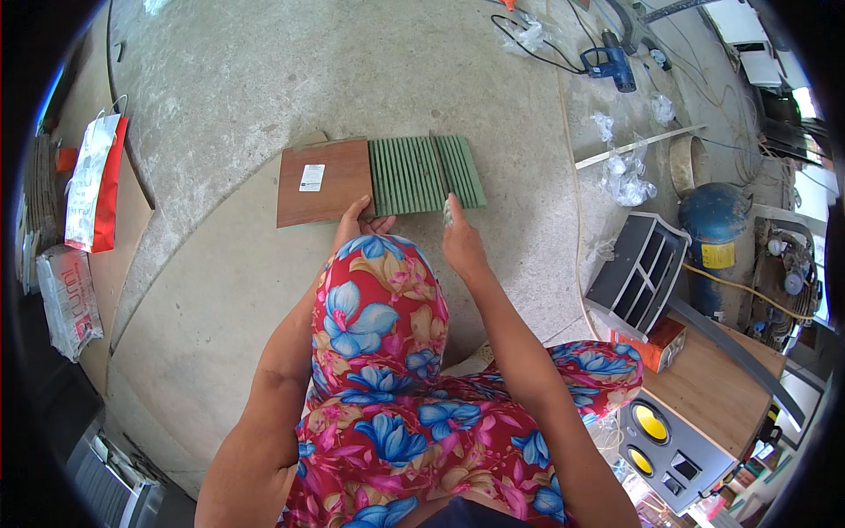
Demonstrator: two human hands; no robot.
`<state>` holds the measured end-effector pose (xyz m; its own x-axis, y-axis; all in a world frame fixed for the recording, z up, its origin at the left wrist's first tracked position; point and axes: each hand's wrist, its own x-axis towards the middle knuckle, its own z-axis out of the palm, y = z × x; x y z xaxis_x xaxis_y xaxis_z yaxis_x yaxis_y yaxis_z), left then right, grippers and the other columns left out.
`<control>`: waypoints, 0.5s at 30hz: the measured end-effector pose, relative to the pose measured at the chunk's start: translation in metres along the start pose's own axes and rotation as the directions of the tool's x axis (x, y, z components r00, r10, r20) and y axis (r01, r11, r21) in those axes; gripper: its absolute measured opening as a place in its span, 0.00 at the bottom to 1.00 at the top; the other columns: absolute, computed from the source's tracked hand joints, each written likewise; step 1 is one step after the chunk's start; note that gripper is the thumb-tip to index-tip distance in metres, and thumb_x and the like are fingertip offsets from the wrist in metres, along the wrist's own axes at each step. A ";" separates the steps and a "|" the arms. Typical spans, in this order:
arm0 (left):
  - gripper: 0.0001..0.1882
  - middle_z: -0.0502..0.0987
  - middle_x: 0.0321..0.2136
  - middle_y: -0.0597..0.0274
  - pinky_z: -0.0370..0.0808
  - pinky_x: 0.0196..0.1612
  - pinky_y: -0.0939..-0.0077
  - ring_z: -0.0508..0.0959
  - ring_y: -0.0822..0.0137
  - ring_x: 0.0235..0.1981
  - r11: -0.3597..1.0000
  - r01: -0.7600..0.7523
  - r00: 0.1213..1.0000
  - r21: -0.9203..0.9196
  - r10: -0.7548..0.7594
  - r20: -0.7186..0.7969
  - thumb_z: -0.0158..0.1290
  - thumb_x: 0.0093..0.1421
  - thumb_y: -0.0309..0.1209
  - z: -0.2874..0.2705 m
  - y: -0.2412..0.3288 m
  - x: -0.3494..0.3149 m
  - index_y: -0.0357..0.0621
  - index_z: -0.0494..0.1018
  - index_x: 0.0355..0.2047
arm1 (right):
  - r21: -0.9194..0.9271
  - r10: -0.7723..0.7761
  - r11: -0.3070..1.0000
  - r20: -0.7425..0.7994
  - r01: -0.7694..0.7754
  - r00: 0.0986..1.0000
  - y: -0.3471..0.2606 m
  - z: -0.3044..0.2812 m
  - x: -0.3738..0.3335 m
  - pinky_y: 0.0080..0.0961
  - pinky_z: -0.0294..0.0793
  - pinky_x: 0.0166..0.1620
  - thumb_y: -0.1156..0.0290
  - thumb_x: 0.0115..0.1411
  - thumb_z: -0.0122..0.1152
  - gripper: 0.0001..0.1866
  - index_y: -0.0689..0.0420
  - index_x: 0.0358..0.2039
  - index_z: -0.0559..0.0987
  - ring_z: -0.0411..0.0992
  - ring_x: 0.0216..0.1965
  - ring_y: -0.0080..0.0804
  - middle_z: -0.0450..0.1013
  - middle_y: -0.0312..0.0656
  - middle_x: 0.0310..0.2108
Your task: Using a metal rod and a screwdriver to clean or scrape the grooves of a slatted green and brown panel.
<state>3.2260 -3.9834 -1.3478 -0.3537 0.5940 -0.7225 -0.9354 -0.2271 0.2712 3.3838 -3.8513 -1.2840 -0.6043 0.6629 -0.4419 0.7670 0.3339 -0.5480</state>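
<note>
In front of my knees a brown wood-look board [324,182] with a small white label lies beside a green ribbed panel [407,176], the two meeting edge to edge. My left hand [359,222] grips the near edge where they meet, thumb on top and fingers partly beneath. My right hand [464,242] is closed around the near end of a long, thin blade-like strip [437,160], whose exact kind I cannot make out. The strip lies across the green panel, along its ribs. Its gripped end is mostly hidden by my fingers.
Concrete floor [229,97] surrounds the board. Right: a blue heat gun-like tool [612,66], crumpled plastic [631,185], a pale wooden strip [642,145], a blue tank [715,216], a grey-black slotted casing [640,268] and a speaker [673,453]. Left: a red-and-white bag [95,180].
</note>
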 end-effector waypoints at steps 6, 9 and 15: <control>0.13 0.78 0.34 0.58 0.77 0.42 0.69 0.78 0.65 0.34 1.000 0.012 0.997 0.015 -0.011 -0.076 0.50 0.59 0.36 -0.003 0.005 -0.004 0.41 0.71 0.39 | 0.056 0.071 0.995 0.095 -0.077 0.993 0.000 -0.005 -0.065 0.48 0.67 0.46 0.74 0.60 0.41 0.31 0.49 0.65 0.50 0.68 0.44 0.63 0.69 0.64 0.45; 0.12 0.78 0.33 0.57 0.78 0.41 0.69 0.78 0.64 0.34 1.000 -0.010 0.999 0.001 0.010 -0.051 0.50 0.60 0.36 -0.001 0.004 -0.003 0.40 0.70 0.39 | 0.119 0.065 0.990 0.101 -0.077 0.993 -0.016 -0.032 -0.078 0.44 0.67 0.50 0.74 0.60 0.42 0.31 0.50 0.65 0.51 0.66 0.49 0.61 0.65 0.62 0.51; 0.12 0.78 0.34 0.57 0.77 0.42 0.68 0.78 0.64 0.35 1.000 -0.011 1.000 -0.019 0.011 0.004 0.49 0.60 0.35 0.002 0.000 -0.003 0.41 0.70 0.38 | 0.097 -0.056 0.993 -0.043 0.060 0.997 -0.003 -0.034 -0.056 0.49 0.68 0.45 0.73 0.61 0.43 0.31 0.46 0.65 0.50 0.69 0.44 0.63 0.70 0.64 0.43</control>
<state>3.2270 -3.9836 -1.3447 -0.3640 0.5945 -0.7170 -0.9312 -0.2482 0.2670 3.4226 -3.8667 -1.2339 -0.6364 0.6716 -0.3794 0.7047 0.3061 -0.6401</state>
